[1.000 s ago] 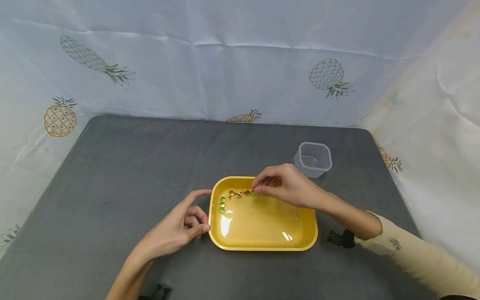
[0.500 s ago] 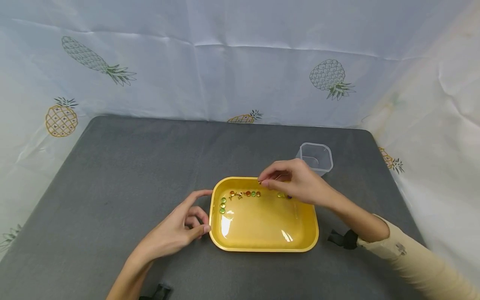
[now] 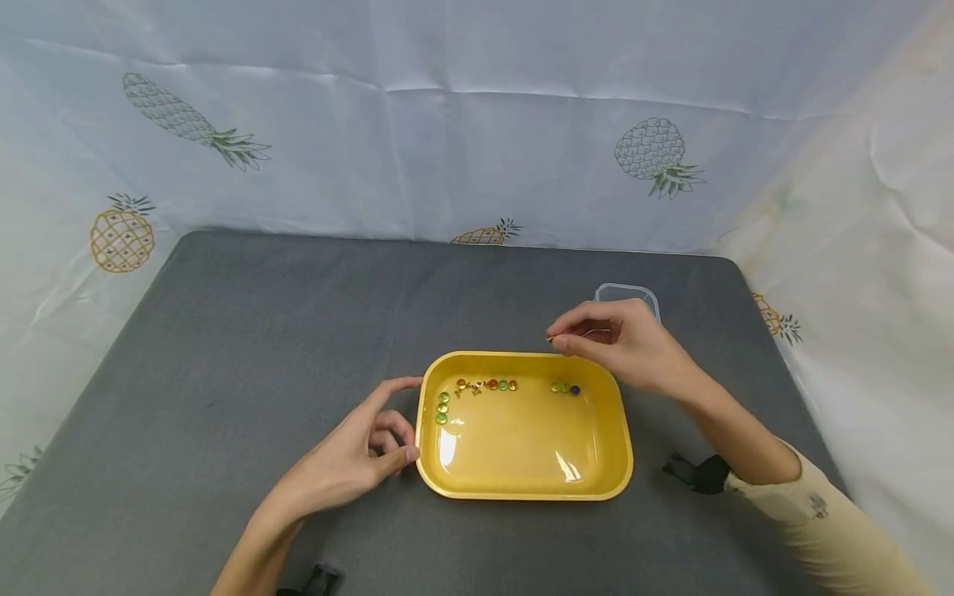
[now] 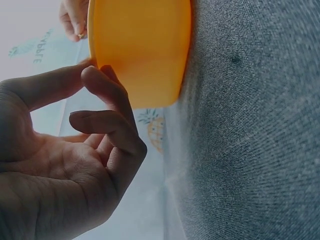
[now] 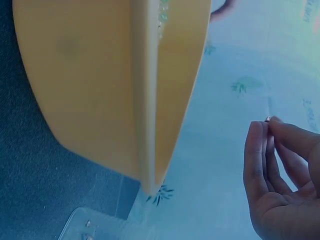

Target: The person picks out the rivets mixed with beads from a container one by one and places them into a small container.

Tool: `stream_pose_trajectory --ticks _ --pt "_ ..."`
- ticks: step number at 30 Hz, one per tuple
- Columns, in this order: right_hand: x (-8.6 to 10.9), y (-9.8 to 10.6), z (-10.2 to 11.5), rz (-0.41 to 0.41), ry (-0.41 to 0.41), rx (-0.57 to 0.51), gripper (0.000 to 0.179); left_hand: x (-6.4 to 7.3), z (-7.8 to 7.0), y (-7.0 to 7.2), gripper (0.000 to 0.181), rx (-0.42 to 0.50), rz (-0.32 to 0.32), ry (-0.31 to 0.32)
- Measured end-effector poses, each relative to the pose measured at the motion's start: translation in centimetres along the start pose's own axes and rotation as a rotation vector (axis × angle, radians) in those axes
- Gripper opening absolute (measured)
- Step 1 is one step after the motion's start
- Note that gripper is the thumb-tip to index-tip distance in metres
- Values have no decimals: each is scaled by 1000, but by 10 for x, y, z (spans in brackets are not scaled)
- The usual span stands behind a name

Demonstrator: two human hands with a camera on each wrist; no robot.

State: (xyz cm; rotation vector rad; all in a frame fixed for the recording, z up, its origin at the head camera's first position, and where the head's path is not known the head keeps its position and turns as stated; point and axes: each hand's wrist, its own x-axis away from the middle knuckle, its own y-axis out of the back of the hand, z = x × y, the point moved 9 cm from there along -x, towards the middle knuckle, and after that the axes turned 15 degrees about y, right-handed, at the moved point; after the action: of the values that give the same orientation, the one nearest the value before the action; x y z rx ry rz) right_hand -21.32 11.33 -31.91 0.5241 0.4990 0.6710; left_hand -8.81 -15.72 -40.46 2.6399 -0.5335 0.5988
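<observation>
A yellow tray (image 3: 514, 451) sits on the table in the head view. My left hand (image 3: 350, 455) holds its left side, with thumb and index finger at the rim and the other fingers curled. My right hand (image 3: 626, 339) is raised over the tray's far right rim, pinching a tiny gold-coloured piece (image 3: 550, 338) between thumb and fingertips. Inside the tray, small orange, green and gold pieces (image 3: 493, 384) form a row along the far side. Green pieces (image 3: 443, 408) line the left end, and two yellow-green pieces lie by a dark blue one (image 3: 575, 390).
Behind my right hand stands a clear plastic container (image 3: 624, 291), partly covered by the hand. Small pieces (image 5: 88, 223) show in it in the right wrist view. A grey cloth (image 3: 298, 323) covers the table, and a pineapple-print curtain (image 3: 417, 157) hangs behind it.
My right hand has lifted from the far row and moved right and back with the tiny gold-coloured piece, uncovering the yellow-green and blue pieces. My left hand has stayed at the tray.
</observation>
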Motion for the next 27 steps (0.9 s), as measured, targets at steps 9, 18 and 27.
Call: stream_pose_trajectory --ticks 9,18,27 --pt "6 12 -3 -45 38 36 18 0 0 -1 81 4 0 4" --pt "8 26 -11 -105 35 56 18 0 -1 -1 82 5 -1 -22" --pt "11 39 -28 -153 -26 64 16 0 -1 -1 82 9 -1 -20"
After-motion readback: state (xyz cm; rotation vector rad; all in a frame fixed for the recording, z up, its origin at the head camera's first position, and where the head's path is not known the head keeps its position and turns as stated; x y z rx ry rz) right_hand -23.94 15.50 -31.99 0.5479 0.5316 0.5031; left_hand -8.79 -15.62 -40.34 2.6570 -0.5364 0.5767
